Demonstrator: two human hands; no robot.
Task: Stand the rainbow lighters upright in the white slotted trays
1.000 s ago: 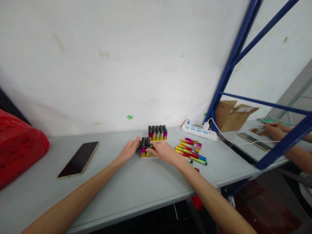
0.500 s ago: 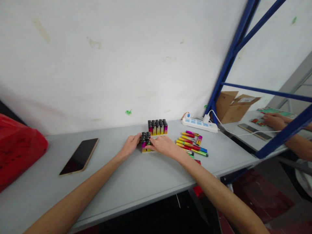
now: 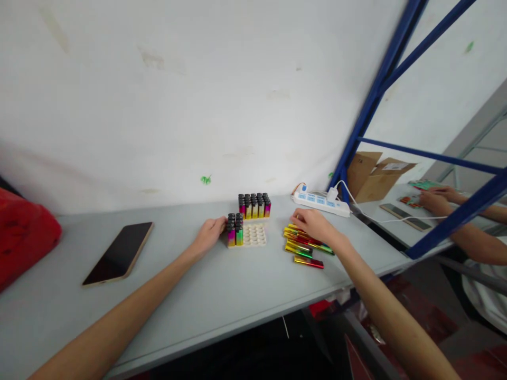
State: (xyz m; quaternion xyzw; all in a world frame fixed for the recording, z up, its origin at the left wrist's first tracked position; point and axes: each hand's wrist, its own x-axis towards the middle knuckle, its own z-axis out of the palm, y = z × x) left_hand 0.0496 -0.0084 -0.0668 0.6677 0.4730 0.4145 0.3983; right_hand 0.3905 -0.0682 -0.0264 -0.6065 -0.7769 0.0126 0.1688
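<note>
My left hand (image 3: 209,235) rests at the left side of the front tray, its fingers closed against the tray's edge and the lighters there. Two columns of upright lighters (image 3: 235,236), black tops up, fill the left part of this white tray (image 3: 255,236); its round holes show on the right. Over the loose pile, my right hand (image 3: 312,222) is curled, fingertips pinched together and pointing down-left; what they grip is hidden. Shiny yellow, red and green lighters (image 3: 299,248) lie on their sides beneath and in front of it.
Behind stands a full tray of lighters (image 3: 254,207) near the wall. A power strip (image 3: 321,203) lies at the back right, a phone (image 3: 119,253) on the left, a red bag (image 3: 27,237) at far left. Past the blue frame (image 3: 366,113), another person's hands (image 3: 435,198) work beside a cardboard box (image 3: 376,177).
My right hand has left the front tray and moved right, over the loose lighters, uncovering the tray's holes. My left hand stays at the tray. The view has shifted slightly.
</note>
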